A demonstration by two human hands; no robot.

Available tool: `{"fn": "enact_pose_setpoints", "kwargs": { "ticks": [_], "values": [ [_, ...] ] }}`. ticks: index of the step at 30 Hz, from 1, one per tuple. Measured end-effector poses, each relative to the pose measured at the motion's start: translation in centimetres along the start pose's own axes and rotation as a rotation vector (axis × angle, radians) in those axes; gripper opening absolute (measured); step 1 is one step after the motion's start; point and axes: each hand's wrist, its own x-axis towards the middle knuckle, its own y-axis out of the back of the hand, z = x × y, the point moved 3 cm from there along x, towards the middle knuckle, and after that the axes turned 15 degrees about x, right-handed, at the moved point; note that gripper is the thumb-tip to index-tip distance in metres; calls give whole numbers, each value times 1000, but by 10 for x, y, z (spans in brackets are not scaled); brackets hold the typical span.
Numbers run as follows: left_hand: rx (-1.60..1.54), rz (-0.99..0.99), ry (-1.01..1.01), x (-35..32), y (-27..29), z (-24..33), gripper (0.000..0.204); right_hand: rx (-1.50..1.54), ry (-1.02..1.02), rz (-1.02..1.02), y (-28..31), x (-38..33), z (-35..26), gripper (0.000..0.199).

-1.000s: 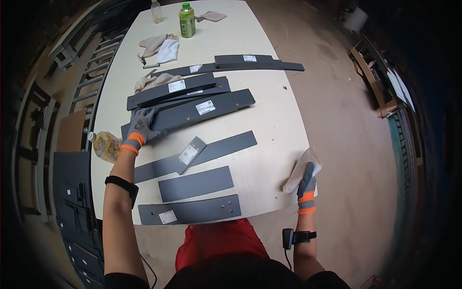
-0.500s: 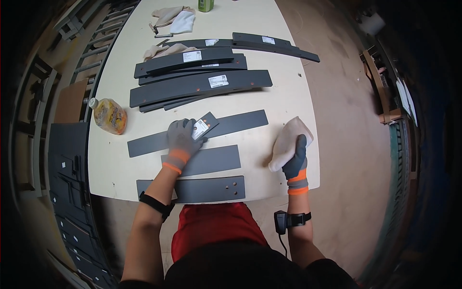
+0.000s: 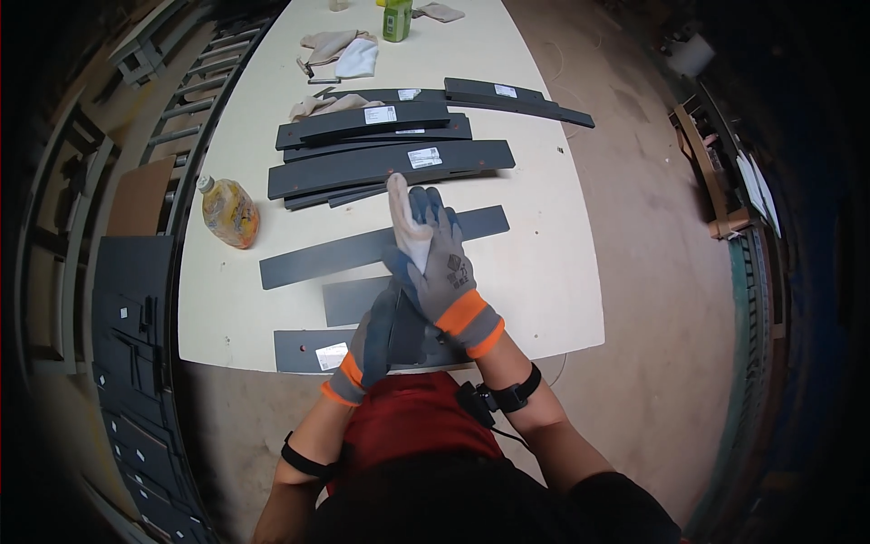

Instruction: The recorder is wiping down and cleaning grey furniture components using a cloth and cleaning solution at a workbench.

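My right hand (image 3: 444,276), in a grey glove with an orange cuff, presses a beige cloth (image 3: 412,238) between thumb and palm, its fingers stretched out forward. Just below it, my left hand (image 3: 373,337), gloved alike, is closed around a short dark grey board (image 3: 412,334), mostly hidden by both hands. Beneath and around the hands lie a long narrow grey board (image 3: 317,257), a shorter grey board (image 3: 346,304) and, along the table's front edge, a grey board with a white label and a hole (image 3: 288,352).
Farther back on the pale table (image 3: 553,281) are stacked dark grey boards with labels (image 3: 362,170). A bottle of yellow-orange liquid (image 3: 229,216) stands at left, a green bottle (image 3: 396,22) at the far end near several cloths (image 3: 358,58). A roller conveyor (image 3: 186,109) runs along the left.
My right hand has brought the cloth leftward from the table's right side. My left hand has drawn the short board back toward me, and both hands now meet at the front middle.
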Motion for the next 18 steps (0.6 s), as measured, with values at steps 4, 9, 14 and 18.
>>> {"fn": "enact_pose_setpoints", "kwargs": {
  "ticks": [4, 9, 14, 18],
  "values": [
    [-114, -93, 142, -9, 26, -22, 75, -141, 299, -292, -22, -50, -59, 70],
    [-880, 207, -84, -30, 32, -20, 75, -53, 427, -484, -36, -94, -92, 69],
    [-557, 20, 230, -22, 35, 19, 51, -188, 324, -163, -19, -38, -84, 66],
    [-298, 141, -3, -31, 56, 28, 50, -168, 338, -29, -31, -43, -90, 66]
  ]
}}
